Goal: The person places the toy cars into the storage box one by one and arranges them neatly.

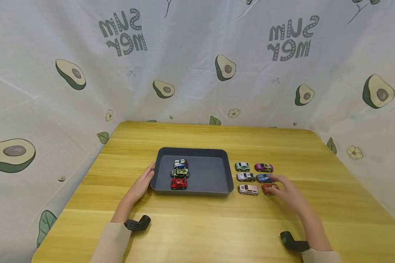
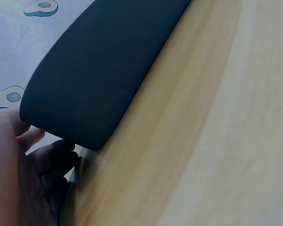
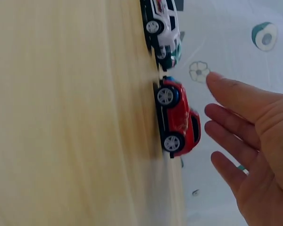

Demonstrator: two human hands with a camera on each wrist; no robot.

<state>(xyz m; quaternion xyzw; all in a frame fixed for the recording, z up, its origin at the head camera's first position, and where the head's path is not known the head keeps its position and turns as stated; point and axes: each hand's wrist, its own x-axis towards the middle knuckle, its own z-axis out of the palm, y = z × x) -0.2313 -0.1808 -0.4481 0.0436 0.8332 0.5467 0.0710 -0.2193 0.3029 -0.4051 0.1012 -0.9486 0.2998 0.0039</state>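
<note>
My left hand (image 1: 141, 185) rests against the left side of a dark grey tray (image 1: 197, 194), its fingers along the outer wall. In the left wrist view its fingers touch the end of the tray (image 2: 99, 70). My right hand (image 1: 288, 191) hovers over a red toy car (image 1: 269, 188) on the table, fingers spread and holding nothing. Behind that car a blue toy car (image 1: 264, 178) sits close to the fingertips. In the right wrist view, the red car (image 3: 181, 117) stands on its wheels, apart from the hand (image 3: 254, 136).
Inside the tray, a white-and-blue car (image 1: 181, 163), a green patterned car (image 1: 180, 173) and a red car (image 1: 179, 183) form a column. Right of the tray stand a pale green car (image 1: 242, 166), a purple car (image 1: 264, 167) and two white cars (image 1: 248, 189). A printed curtain (image 1: 197, 54) surrounds the wooden table (image 1: 191, 226).
</note>
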